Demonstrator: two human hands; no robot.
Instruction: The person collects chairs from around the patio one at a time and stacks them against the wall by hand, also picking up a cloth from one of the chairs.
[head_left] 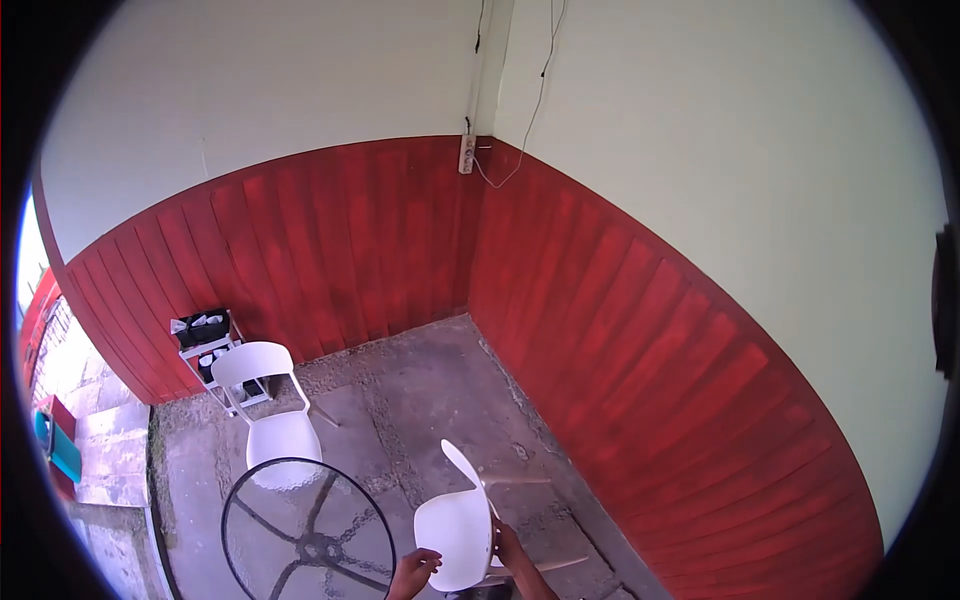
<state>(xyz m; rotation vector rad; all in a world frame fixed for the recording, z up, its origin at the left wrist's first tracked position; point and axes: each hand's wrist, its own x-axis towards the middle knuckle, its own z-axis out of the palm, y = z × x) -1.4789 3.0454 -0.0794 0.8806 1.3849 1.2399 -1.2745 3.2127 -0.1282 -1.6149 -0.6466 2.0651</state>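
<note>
A white chair (pixel 446 528) with a curved backrest stands at the lower middle, facing left. My right hand (pixel 510 548) is closed on the rear edge of its seat, below the backrest. My left hand (pixel 415 573) is over the front edge of the seat, beside the table rim. Its fingers are half bent, with a gap to the thumb; whether it touches the chair is unclear. Just left of it is a round glass table (pixel 350 500) with a dark rim. Pale chair legs stretch out to the right.
A second white chair (pixel 283 435) stands behind the table. Beyond it, a small white shelf cart (pixel 212 350) holds black containers. Red panelling (pixel 330 250) lines both walls, with a power strip (pixel 467 155) in the corner. A teal object (pixel 63 450) is at far left.
</note>
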